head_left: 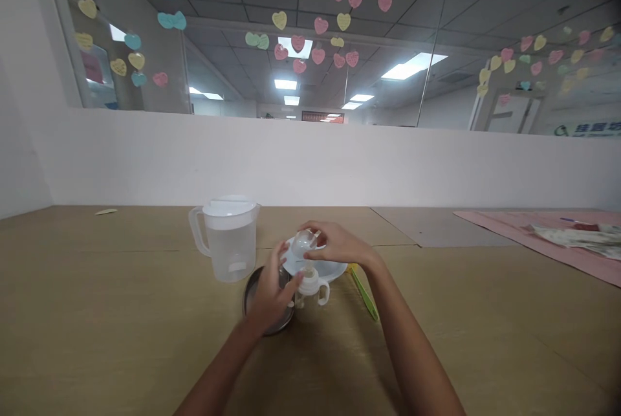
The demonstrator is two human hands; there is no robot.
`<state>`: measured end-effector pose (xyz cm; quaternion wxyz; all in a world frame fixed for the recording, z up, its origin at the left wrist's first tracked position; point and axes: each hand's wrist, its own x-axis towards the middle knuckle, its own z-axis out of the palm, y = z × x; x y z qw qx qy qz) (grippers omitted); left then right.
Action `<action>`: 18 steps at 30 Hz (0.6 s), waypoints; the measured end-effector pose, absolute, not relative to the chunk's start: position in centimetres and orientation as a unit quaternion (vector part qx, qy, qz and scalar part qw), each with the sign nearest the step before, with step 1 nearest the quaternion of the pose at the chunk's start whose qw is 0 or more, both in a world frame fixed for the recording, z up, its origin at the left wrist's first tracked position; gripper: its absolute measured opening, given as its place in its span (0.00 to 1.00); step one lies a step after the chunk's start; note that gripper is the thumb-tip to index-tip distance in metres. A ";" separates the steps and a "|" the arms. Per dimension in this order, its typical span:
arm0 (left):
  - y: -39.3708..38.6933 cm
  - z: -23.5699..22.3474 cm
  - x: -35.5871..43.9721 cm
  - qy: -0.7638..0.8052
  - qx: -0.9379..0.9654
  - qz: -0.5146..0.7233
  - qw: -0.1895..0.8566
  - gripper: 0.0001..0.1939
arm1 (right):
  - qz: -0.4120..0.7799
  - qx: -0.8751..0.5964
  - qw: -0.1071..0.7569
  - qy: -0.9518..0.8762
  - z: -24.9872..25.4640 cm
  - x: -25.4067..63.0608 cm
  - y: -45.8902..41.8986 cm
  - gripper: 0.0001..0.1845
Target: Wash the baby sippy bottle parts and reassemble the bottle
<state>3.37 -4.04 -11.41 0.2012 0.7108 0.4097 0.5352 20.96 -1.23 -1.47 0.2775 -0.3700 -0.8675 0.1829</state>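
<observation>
My left hand (270, 296) is closed round a small baby bottle (310, 286) with white side handles, which stands on the wooden table. My right hand (337, 244) pinches a clear dome cap (305, 241) just above the bottle's teat. A dark round metal plate (252, 293) lies under my left hand. Behind the bottle sits a pale blue shallow dish (330, 268).
A clear plastic jug (228, 238) with a white lid and water in it stands to the left of the bottle. A green and yellow utensil (365, 293) lies to the right. A pink cloth (557, 238) with items on it covers the far right. A white wall runs behind the table.
</observation>
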 end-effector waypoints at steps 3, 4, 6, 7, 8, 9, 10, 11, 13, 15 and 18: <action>-4.0 -12.6 4.1 0.448 0.741 0.455 0.210 0.37 | 0.209 -0.406 0.247 -0.855 -1.1 22.1 -1.2 0.26; -3.9 -12.9 4.3 0.453 0.741 0.446 0.216 0.38 | 0.211 -0.416 0.246 -0.850 -1.0 22.5 -1.3 0.26; -3.9 -13.0 4.5 0.454 0.735 0.446 0.233 0.39 | 0.214 -0.425 0.249 -0.844 -0.8 22.9 -1.5 0.26; -3.9 -13.0 4.6 0.453 0.732 0.447 0.243 0.39 | 0.214 -0.425 0.246 -0.844 -0.8 23.0 -1.5 0.26; -3.9 -12.9 4.7 0.452 0.730 0.448 0.251 0.40 | 0.214 -0.426 0.237 -0.847 -0.8 22.9 -1.6 0.26; -3.9 -12.8 4.7 0.452 0.727 0.448 0.258 0.40 | 0.214 -0.426 0.217 -0.852 -0.9 22.8 -1.6 0.27; -4.0 -12.6 4.7 0.453 0.725 0.448 0.262 0.41 | 0.213 -0.428 0.189 -0.858 -1.1 22.4 -1.6 0.27; -4.0 -12.5 4.7 0.454 0.723 0.448 0.265 0.41 | 0.209 -0.434 0.156 -0.863 -1.3 22.0 -1.6 0.27; -4.1 -12.3 4.7 0.458 0.720 0.450 0.263 0.41 | 0.194 -0.448 0.095 -0.867 -1.8 21.0 -1.4 0.27; -4.2 -12.2 4.7 0.463 0.716 0.457 0.252 0.41 | 0.170 -0.461 0.066 -0.869 -2.2 20.1 -1.2 0.27; -4.4 -12.2 4.8 0.459 0.724 0.462 0.226 0.33 | 0.153 -0.469 0.052 -0.868 -2.5 19.6 -0.8 0.28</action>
